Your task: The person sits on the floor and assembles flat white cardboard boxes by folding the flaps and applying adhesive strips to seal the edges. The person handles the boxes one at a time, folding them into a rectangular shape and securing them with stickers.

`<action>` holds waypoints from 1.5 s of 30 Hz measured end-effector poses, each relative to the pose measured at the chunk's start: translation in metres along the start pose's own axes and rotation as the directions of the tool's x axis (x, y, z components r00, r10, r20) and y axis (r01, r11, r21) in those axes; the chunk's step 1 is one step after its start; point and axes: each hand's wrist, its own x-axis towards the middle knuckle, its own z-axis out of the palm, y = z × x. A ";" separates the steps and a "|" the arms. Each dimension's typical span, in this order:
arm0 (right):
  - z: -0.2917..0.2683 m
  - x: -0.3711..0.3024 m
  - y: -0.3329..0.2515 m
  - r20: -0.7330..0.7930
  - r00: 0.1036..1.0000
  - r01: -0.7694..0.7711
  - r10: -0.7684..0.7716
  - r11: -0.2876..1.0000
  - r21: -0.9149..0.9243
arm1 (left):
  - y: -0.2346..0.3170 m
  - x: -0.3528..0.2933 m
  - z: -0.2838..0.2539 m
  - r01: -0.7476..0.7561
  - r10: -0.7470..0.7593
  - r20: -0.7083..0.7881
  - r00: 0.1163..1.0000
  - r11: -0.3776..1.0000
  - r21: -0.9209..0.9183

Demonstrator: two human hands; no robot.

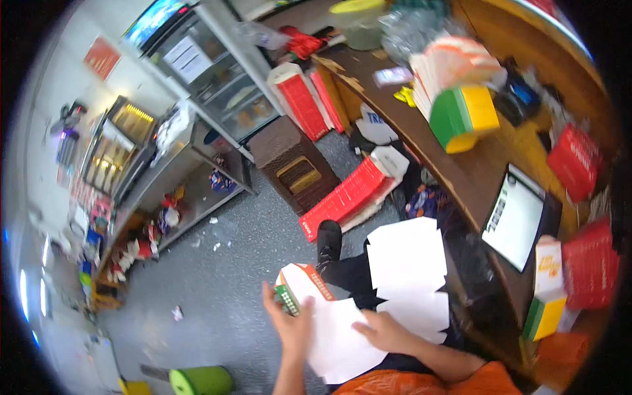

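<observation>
In my lap, a flat cardboard box blank (342,345) lies with its white inner side up, and part of it shows orange and green print. My left hand (290,322) grips its left edge beside the green part, with the thumb over the white face. My right hand (384,331) pinches the opposite side, thumb on top and the other fingers hidden beneath. Another white box blank (408,253) rests unfolded across my dark trouser leg, just beyond the right hand.
Stacked red box blanks (349,197) lean near my foot beside a brown woven bin (293,164). To the right runs a wooden counter (454,171) with folded green-and-yellow cartons (464,118) and a tablet (517,217). A green bucket (201,380) lies at the lower left.
</observation>
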 end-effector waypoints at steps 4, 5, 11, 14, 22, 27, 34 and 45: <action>-0.009 0.006 0.000 -0.211 0.975 -0.086 0.071 0.994 -0.061 | 0.030 -0.056 0.011 -0.453 0.155 0.578 0.801 0.787 0.418; -0.013 0.010 0.001 -0.225 0.972 -0.093 0.071 0.992 -0.087 | 0.034 -0.066 0.014 -0.550 0.146 0.701 0.698 0.737 0.394; -0.001 0.009 0.014 -0.117 0.993 -0.005 -0.008 0.994 -0.106 | 0.000 -0.076 0.003 -0.421 0.185 0.696 0.694 0.888 0.184; -0.004 0.010 0.004 0.287 0.933 -0.329 0.215 0.832 0.447 | -0.010 -0.074 -0.009 -0.070 -0.078 0.635 0.768 0.976 0.205; 0.020 -0.010 -0.004 0.015 0.999 0.045 -0.043 0.933 -0.356 | -0.082 -0.110 0.013 0.529 -0.390 0.516 0.763 0.835 -0.150; 0.006 -0.015 -0.009 0.017 0.999 -0.038 0.046 0.948 -0.317 | -0.078 -0.115 0.006 0.762 -0.454 0.737 0.501 0.635 -0.126; -0.009 -0.021 0.000 0.101 0.993 -0.023 0.053 0.960 -0.278 | -0.068 -0.112 0.004 0.746 -0.317 0.846 0.429 0.653 -0.134; -0.011 -0.022 0.016 0.279 0.919 -0.329 0.279 0.931 0.155 | -0.086 -0.123 0.003 0.789 -0.356 0.777 0.518 0.550 -0.274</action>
